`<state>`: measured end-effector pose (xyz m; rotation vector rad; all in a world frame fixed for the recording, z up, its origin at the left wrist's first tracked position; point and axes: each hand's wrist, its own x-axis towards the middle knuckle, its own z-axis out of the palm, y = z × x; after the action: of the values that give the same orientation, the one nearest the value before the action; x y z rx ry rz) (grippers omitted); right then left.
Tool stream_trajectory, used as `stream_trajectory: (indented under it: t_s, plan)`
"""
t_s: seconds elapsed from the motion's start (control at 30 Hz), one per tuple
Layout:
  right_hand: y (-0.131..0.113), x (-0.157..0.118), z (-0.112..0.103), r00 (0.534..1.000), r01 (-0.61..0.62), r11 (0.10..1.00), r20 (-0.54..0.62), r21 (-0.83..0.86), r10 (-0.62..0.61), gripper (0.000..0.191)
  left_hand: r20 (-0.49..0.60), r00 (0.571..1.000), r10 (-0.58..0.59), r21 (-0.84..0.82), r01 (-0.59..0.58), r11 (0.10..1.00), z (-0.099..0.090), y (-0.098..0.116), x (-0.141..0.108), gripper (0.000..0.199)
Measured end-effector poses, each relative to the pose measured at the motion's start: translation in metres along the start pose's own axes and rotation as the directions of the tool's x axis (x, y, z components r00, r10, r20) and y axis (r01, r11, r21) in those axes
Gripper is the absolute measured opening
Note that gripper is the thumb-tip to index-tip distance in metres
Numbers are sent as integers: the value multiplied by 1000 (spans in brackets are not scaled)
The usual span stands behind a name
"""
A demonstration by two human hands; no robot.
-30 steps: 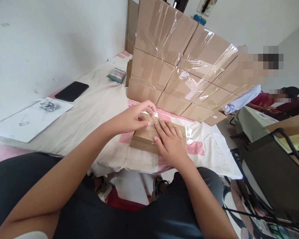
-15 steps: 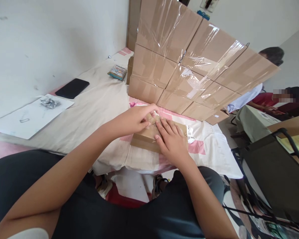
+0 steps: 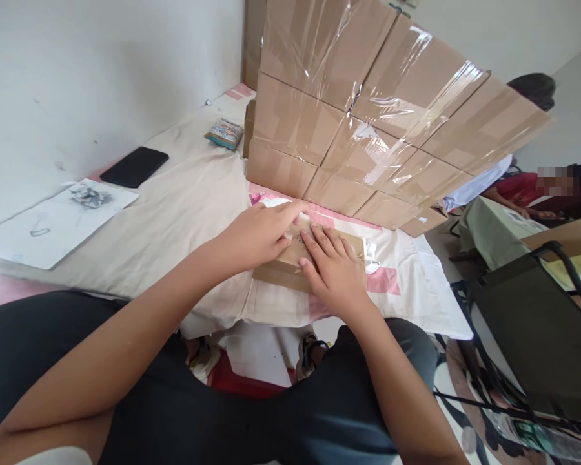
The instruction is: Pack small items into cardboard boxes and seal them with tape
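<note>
A small brown cardboard box [image 3: 283, 271] lies on the cloth-covered table, near its front edge. My right hand [image 3: 334, 268] rests flat on the box top with the fingers spread. Over the left part of the box, my left hand [image 3: 266, 234] is curled, thumb and fingers drawn towards each other; what they pinch, if anything, is too small to make out. Something pale shows on the box top between the two hands. A white plastic item [image 3: 370, 256] sits against the right side of the box.
Behind the box stands a tall stack of cartons [image 3: 339, 123] wrapped in clear film. To the left lie a black phone [image 3: 134, 166], a paper sheet [image 3: 53, 223] and a small packet [image 3: 224, 134]. A person in red [image 3: 518, 188] sits at another table, right.
My left hand has shifted slightly left, and a white patch now shows behind it. My right hand keeps its place on the box. The whole view has moved a little.
</note>
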<state>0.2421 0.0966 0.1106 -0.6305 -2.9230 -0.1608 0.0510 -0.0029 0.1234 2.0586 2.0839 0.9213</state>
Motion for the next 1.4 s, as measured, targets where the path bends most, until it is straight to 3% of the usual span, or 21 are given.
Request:
stream_trajectory:
  t_s: [0.1,0.37,0.73,0.97,1.2,1.4]
  plan:
    - [0,0,0,1000,-3,1000,-3,3,3,57,8,1000,16,76,-17,997,2,0,0,49]
    - [0,0,0,1000,-6,1000,-8,15,6,56,20,1000,-21,72,19,997,-2,-3,0,47]
    - [-3,1,1,1000,-5,1000,-14,-21,5,56,69,980,-186,-69,191,979,6,-35,8,66]
    - [-1,1,-1,999,12,999,32,-37,-11,56,58,983,-176,-208,184,961,7,-37,9,73]
    - [0,1,1,1000,16,999,19,-27,-15,55,130,961,-245,-358,276,892,15,-44,10,81]
    - [-1,1,0,999,19,999,27,-28,-18,55,75,974,-215,-422,227,878,22,-49,13,74]
